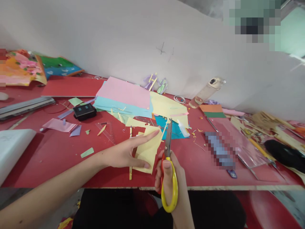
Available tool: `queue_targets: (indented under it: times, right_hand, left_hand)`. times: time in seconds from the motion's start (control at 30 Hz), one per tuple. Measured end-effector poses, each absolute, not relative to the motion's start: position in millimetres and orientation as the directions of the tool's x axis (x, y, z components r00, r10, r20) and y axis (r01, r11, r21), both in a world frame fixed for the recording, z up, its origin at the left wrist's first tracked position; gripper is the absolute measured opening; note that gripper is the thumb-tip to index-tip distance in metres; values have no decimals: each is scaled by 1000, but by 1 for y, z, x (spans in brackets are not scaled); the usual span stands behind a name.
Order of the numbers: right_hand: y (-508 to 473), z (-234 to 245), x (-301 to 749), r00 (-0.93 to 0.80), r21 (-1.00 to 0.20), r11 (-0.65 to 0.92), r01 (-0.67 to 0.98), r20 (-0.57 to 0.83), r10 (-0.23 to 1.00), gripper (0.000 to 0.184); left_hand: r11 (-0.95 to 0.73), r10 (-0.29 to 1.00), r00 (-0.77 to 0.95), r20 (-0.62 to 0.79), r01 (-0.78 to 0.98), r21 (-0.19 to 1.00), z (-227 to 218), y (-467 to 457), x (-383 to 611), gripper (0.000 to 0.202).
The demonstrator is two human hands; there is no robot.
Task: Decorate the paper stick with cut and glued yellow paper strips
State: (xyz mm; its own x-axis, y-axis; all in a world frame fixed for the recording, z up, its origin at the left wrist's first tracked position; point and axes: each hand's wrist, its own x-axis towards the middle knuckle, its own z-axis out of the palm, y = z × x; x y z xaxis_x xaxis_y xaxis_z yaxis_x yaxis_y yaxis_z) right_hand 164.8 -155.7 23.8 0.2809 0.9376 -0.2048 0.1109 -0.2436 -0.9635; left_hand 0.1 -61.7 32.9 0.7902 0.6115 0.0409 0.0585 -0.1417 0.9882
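A small yellow paper sheet is in my left hand, whose thumb and forefinger lie spread across it; the other fingers are hidden. Scissors with one yellow and one red handle are gripped in my right hand, thumb through the yellow loop. Their blades look closed and point away from me, just right of the paper. A thin yellow strip shows between paper and blades. Partly covered by my left hand is a gold-patterned pencil. Beyond lies a dark blue sheet with a white glue bottle.
Pink paper, light blue paper and larger yellow paper overlap near the wall. A tilted-looking water bottle stands at the back. Left are a black box and a set square; right, a blurred phone-like object.
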Motion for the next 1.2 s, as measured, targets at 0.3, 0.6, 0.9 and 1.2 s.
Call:
queue_targets:
  times: [0.3, 0.6, 0.9, 1.2]
  right_hand:
    - [-160, 8, 173, 96, -947, -128, -295, -163, 982, 65]
    - [-168, 8, 176, -58, -922, -179, -342, -169, 984, 63]
    - [-162, 13, 150, 315, -969, -50, -242, -127, 940, 41]
    - [-150, 33, 170, 417, -992, 45, -117, -8, 909, 33]
  left_hand:
    - [-191, 709, 700, 82, 79, 979, 32, -59, -1, 84]
    - [-159, 745, 661, 88, 48, 986, 24, -57, -2, 78]
    - [-149, 674, 729, 121, -26, 989, 31, -61, -4, 71]
    - [-97, 824, 528, 205, -224, 970, 26, -55, 1, 63]
